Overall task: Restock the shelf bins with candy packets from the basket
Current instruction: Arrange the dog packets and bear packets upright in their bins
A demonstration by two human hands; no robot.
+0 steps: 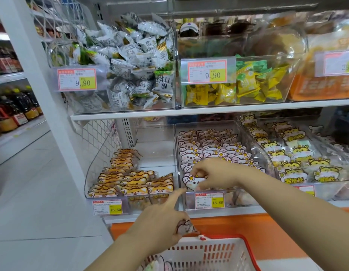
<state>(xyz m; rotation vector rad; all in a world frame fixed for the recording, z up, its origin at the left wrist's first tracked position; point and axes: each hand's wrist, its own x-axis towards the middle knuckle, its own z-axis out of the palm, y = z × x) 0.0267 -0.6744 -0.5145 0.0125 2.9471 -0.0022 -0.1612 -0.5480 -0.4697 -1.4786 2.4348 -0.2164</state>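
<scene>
My right hand (212, 174) pinches a pink cat-face candy packet (193, 181) at the front of the clear middle bin (256, 141) on the lower shelf, where several rows of the same pink packets (209, 147) stand. My left hand (162, 222) is lower, its index finger pointing up toward that bin's front left corner while the other fingers curl around a second pink packet (186, 227). Below my hands stands the white basket with red rim (214, 253), with a few packets (156, 265) showing at its left edge.
The left lower bin (95, 163) holds orange fox packets (130, 180); the right one holds yellow cat packets (295, 163). Upper shelf bins hold white wrapped candies (130, 65) and yellow-green ones (248, 85). Price tags (210, 200) hang on the bin fronts. An aisle of bottles (13, 110) runs left.
</scene>
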